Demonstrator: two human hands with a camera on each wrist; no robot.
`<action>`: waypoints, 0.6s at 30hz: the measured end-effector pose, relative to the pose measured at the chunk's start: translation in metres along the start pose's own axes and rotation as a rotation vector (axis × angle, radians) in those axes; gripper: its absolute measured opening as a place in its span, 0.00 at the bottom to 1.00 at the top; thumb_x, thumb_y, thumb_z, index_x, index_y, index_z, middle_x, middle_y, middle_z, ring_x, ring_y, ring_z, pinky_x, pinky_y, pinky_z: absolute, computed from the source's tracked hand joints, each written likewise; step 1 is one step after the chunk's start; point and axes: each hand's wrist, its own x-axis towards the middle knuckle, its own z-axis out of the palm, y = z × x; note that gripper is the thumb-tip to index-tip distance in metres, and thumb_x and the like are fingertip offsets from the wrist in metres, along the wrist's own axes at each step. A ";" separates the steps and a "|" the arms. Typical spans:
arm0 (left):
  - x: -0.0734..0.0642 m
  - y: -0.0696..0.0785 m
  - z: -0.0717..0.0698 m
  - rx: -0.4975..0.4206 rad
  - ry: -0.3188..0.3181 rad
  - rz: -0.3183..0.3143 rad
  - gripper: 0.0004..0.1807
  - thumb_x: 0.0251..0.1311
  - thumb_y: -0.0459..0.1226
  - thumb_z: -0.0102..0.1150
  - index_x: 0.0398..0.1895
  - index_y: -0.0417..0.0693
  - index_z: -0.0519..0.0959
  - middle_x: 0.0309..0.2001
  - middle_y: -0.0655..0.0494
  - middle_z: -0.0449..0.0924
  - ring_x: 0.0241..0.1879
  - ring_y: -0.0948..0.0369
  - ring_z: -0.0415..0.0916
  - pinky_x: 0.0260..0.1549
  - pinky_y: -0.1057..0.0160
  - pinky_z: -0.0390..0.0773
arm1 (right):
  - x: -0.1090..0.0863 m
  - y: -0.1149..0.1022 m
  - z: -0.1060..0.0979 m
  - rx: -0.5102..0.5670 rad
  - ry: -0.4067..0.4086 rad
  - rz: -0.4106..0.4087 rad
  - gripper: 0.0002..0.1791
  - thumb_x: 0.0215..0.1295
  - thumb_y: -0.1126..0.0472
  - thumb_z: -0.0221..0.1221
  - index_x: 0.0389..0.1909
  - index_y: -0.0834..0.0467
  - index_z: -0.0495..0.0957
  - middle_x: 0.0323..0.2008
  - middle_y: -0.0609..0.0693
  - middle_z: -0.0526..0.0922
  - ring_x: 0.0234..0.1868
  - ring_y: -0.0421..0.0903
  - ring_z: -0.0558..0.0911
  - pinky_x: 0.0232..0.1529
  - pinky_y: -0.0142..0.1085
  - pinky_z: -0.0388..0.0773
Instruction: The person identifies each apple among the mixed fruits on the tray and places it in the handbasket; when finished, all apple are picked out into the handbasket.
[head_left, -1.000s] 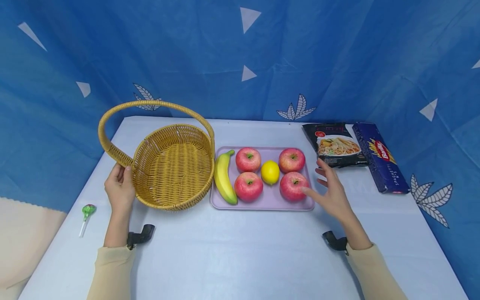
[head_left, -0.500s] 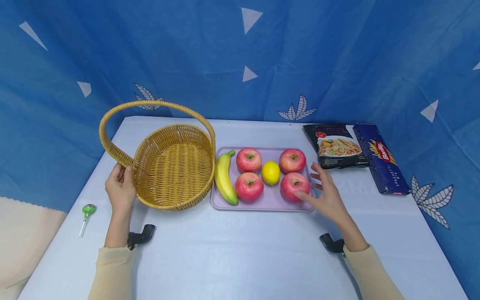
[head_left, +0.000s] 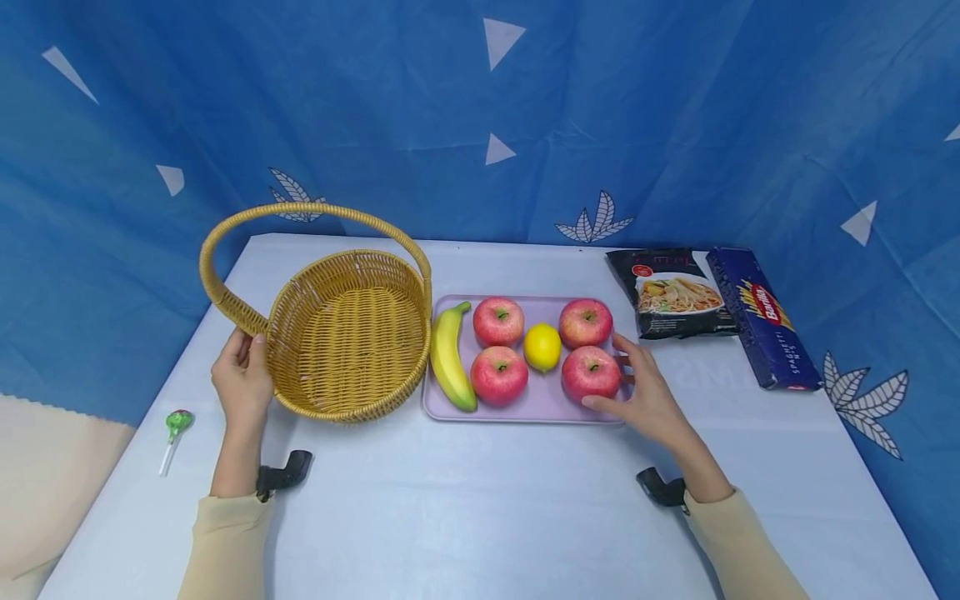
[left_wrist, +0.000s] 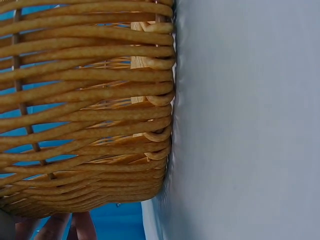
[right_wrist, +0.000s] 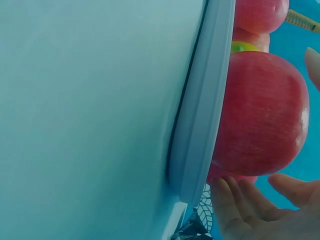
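Note:
On the left, a woven wicker basket (head_left: 352,342) with a tall arched handle stands on the table. My left hand (head_left: 242,379) grips its left side where the handle meets the rim; fingertips (left_wrist: 55,227) show behind the weave in the left wrist view. A lilac tray (head_left: 540,408) beside the basket carries a banana (head_left: 452,358), several red apples (head_left: 499,322) and a lemon (head_left: 542,347). My right hand (head_left: 648,400) is spread around the front right apple (head_left: 590,372), fingers on its far right side. In the right wrist view, a gap separates the thumb from this apple (right_wrist: 265,115).
At the back right lie a black noodle packet (head_left: 675,292) and a blue spaghetti box (head_left: 763,321). A green lollipop (head_left: 177,423) lies left of my left arm. Blue cloth (head_left: 450,125) hangs behind the white table (head_left: 465,517).
My right hand has moved left and slightly down, with its fingers and thumb now around the front right apple. The left hand and basket have stayed in place.

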 end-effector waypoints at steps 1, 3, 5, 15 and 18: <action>0.000 0.000 0.000 0.003 0.003 0.003 0.23 0.75 0.46 0.43 0.71 0.58 0.67 0.68 0.48 0.70 0.66 0.53 0.71 0.62 0.61 0.77 | 0.000 0.000 0.000 -0.001 -0.004 -0.001 0.57 0.52 0.49 0.73 0.76 0.58 0.48 0.69 0.64 0.57 0.66 0.62 0.64 0.66 0.61 0.71; -0.001 0.000 0.000 0.006 0.003 0.002 0.23 0.75 0.45 0.43 0.71 0.58 0.67 0.68 0.48 0.71 0.65 0.53 0.71 0.62 0.61 0.78 | 0.000 -0.001 0.001 -0.003 -0.012 0.000 0.57 0.52 0.49 0.73 0.76 0.59 0.48 0.69 0.64 0.57 0.66 0.62 0.64 0.67 0.61 0.70; -0.001 -0.001 0.000 0.008 0.005 0.005 0.23 0.75 0.45 0.43 0.71 0.58 0.67 0.67 0.48 0.71 0.65 0.53 0.72 0.61 0.61 0.78 | 0.000 -0.003 0.002 -0.007 -0.018 0.007 0.57 0.52 0.49 0.73 0.75 0.60 0.48 0.69 0.65 0.57 0.66 0.63 0.63 0.67 0.61 0.69; -0.001 -0.001 0.001 0.014 0.014 0.007 0.23 0.75 0.46 0.43 0.71 0.58 0.67 0.67 0.48 0.71 0.65 0.53 0.72 0.61 0.61 0.78 | 0.003 -0.008 0.005 -0.049 -0.040 0.045 0.53 0.53 0.55 0.73 0.72 0.64 0.51 0.68 0.67 0.58 0.68 0.64 0.61 0.66 0.64 0.67; -0.001 -0.001 0.001 0.011 0.014 0.009 0.23 0.75 0.46 0.43 0.71 0.58 0.67 0.67 0.48 0.71 0.65 0.53 0.72 0.61 0.62 0.78 | 0.003 -0.009 0.005 -0.055 -0.043 0.053 0.52 0.53 0.55 0.72 0.72 0.64 0.51 0.68 0.67 0.59 0.68 0.65 0.62 0.65 0.64 0.68</action>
